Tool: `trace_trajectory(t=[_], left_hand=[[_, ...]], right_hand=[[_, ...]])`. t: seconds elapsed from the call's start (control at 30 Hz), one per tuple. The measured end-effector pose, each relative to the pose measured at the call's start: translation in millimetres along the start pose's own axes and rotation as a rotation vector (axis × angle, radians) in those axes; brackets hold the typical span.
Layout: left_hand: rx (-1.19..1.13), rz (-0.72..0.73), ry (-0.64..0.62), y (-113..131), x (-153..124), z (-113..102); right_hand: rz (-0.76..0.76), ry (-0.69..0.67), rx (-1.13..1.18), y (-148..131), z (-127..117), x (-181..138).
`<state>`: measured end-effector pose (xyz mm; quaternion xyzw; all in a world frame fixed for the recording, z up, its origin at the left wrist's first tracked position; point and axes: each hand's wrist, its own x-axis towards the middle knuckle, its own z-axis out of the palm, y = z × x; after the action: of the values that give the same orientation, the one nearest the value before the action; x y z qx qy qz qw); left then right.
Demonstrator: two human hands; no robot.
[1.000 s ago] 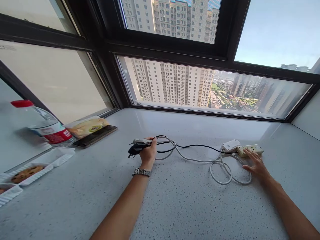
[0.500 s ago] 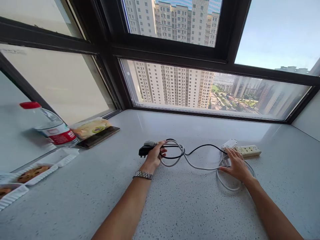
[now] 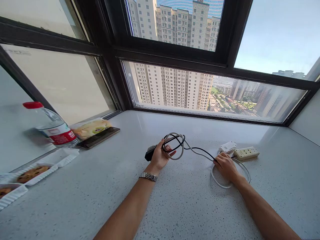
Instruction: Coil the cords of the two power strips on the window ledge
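Note:
My left hand, with a metal watch on its wrist, is closed round the plugs and a raised loop of the black and white cables, palm turned up. My right hand is closed on the same cables where they run toward a beige power strip and a white adapter. A loose white cable loop lies around my right wrist on the speckled sill.
At the left stand a water bottle with a red cap, a snack packet on a dark phone, and white trays with cookies. Dark window frames close off the far edge; a wall rises at the right.
My left hand has moved right and lifted the plug end, gathering the cables into a loop. My right hand has slid left from the power strip and closed on the cables.

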<state>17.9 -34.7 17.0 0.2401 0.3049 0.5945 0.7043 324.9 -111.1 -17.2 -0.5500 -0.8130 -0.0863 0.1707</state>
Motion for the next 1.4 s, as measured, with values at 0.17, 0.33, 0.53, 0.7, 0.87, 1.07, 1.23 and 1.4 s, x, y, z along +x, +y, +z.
trace_trajectory(t=[0.17, 0.33, 0.53, 0.7, 0.87, 1.07, 1.23, 1.4], left_hand=[[0.101, 0.103, 0.081, -5, 1, 2], [0.101, 0.164, 0.195, -3, 2, 1], [0.043, 0.143, 0.008, 1, -3, 4], [0.171, 0.023, -0.015, -8, -5, 9], [0.477, -0.096, 0.035, -14, -7, 6], [0.977, -0.14, 0.029, 7, -16, -10], [1.164, 0.549, -0.036, 16, -29, 4], [1.398, 0.771, -0.295, 6, -26, 12]], right_hand=[[0.121, 0.074, 0.059, -30, 13, 26], [0.227, 0.131, 0.366, -68, 27, 49], [0.306, 0.205, 0.761, -85, 30, 52], [0.317, -0.017, 1.304, -76, 21, 48], [0.437, -0.153, 1.582, -72, 1, 47], [0.501, -0.26, 1.605, -59, -17, 39], [0.553, -0.227, 1.513, -43, -15, 32], [0.557, -0.164, 1.321, -38, -8, 33]])
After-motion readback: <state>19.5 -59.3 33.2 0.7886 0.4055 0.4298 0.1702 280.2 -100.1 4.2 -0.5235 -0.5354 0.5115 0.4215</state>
